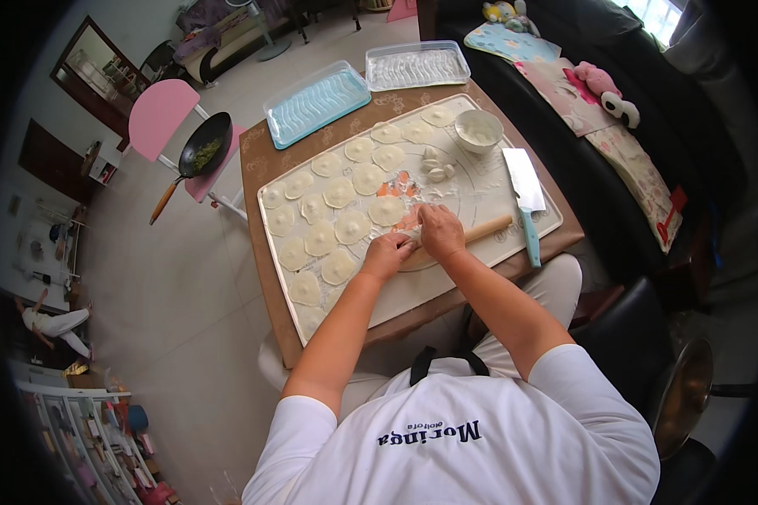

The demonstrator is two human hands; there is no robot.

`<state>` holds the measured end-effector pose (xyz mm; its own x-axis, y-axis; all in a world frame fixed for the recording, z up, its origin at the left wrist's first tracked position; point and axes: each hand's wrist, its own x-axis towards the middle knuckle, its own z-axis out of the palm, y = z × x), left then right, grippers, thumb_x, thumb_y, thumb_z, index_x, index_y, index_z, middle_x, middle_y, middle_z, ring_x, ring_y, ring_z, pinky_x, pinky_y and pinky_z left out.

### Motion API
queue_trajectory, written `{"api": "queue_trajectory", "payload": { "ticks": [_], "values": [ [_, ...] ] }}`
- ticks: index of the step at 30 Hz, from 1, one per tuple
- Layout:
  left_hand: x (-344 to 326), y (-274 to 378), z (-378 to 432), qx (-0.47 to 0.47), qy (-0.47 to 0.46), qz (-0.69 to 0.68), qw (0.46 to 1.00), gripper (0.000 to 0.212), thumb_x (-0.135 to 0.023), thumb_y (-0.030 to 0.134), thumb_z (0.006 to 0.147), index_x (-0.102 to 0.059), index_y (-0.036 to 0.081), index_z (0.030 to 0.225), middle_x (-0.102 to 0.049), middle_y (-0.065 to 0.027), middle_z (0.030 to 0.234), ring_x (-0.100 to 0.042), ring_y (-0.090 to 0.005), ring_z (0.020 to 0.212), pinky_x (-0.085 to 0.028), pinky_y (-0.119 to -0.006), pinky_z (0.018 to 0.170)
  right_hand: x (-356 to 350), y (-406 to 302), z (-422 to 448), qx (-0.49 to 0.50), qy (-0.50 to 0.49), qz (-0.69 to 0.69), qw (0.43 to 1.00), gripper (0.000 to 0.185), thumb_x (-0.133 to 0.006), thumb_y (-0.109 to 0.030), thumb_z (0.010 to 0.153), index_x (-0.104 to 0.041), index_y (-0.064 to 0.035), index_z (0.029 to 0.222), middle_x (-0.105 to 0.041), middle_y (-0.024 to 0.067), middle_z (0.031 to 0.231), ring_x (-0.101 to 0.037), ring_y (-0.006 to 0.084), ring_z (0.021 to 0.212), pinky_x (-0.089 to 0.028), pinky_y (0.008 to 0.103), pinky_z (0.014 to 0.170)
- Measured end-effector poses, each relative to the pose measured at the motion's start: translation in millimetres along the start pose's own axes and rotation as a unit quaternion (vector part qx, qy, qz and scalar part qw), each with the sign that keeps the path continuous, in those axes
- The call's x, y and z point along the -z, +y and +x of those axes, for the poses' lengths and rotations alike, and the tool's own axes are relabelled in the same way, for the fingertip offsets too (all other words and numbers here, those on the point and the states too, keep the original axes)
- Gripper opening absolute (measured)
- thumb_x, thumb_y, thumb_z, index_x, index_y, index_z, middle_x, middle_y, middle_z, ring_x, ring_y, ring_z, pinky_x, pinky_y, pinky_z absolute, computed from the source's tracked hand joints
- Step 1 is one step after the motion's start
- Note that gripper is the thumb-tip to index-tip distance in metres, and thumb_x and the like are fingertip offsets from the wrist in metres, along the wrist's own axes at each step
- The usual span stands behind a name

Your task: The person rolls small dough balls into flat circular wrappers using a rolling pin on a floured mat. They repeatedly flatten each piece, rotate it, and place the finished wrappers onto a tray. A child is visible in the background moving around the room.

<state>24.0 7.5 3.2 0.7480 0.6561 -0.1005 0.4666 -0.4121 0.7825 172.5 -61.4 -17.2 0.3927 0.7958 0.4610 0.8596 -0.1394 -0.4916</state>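
My right hand lies over a wooden rolling pin, which sticks out to its right. Close beside it, my left hand has thumb and fingers drawn together at a pale piece of dough, mostly hidden between the hands. Beneath them is a round wooden board. Several flat round dough wrappers cover the left and far parts of the white kneading mat. Small dough lumps sit beyond my right hand, on floured mat.
A white bowl of flour stands at the mat's far right. A cleaver with a teal handle lies along the right side. Blue and clear plastic trays rest at the table's far edge. A wok with chopped greens sits on a pink chair.
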Motion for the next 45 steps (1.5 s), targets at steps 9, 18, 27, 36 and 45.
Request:
{"api": "queue_trajectory", "payload": {
  "ticks": [9,18,27,36,45],
  "values": [
    [-2,-17,-15,0.001,0.001,-0.076,0.997,0.019,-0.065,0.018,0.085,-0.066,0.005,0.1,-0.065,-0.0053,0.082,-0.06,-0.0136,0.076,-0.049,-0.03,0.073,31,-6,-66,0.061,0.013,-0.011,0.998,0.006,-0.054,-0.006,0.075,-0.053,-0.0116,0.077,-0.057,0.0058,0.073,-0.057,0.0273,0.075,-0.044,0.0404,0.067],
    [-2,0,1,-0.005,-0.02,0.027,0.999,0.023,-0.066,0.026,0.084,-0.071,0.005,0.092,-0.069,-0.0118,0.086,-0.063,-0.0235,0.076,-0.049,-0.033,0.072,-2,3,-8,0.034,0.035,0.005,0.999,0.005,-0.052,-0.006,0.078,-0.051,-0.0102,0.079,-0.057,0.0077,0.075,-0.056,0.0297,0.076,-0.045,0.0423,0.067],
    [1,-9,-18,-0.016,0.03,-0.056,0.998,0.023,-0.065,0.023,0.086,-0.069,0.003,0.098,-0.068,-0.0079,0.082,-0.06,-0.0129,0.073,-0.049,-0.029,0.07,32,-9,-74,0.047,-0.008,-0.02,0.999,0.006,-0.054,-0.007,0.076,-0.053,-0.0123,0.078,-0.056,0.0043,0.075,-0.056,0.0253,0.078,-0.043,0.0392,0.069],
    [-2,-3,0,-0.044,0.006,0.041,0.998,0.023,-0.065,0.027,0.085,-0.071,0.006,0.092,-0.069,-0.0123,0.084,-0.064,-0.0243,0.075,-0.05,-0.034,0.071,1,-1,-8,0.016,0.018,-0.003,1.0,0.004,-0.051,-0.006,0.079,-0.051,-0.0099,0.079,-0.058,0.0083,0.074,-0.057,0.0301,0.077,-0.044,0.0417,0.07],
    [2,-12,-13,0.025,0.027,-0.067,0.997,0.022,-0.065,0.024,0.087,-0.068,0.003,0.095,-0.066,-0.0055,0.08,-0.059,-0.0114,0.073,-0.048,-0.028,0.069,39,-14,-75,0.056,-0.009,-0.013,0.998,0.005,-0.053,-0.007,0.076,-0.053,-0.0109,0.079,-0.056,0.006,0.075,-0.056,0.0258,0.078,-0.044,0.0391,0.07]
  ]
}}
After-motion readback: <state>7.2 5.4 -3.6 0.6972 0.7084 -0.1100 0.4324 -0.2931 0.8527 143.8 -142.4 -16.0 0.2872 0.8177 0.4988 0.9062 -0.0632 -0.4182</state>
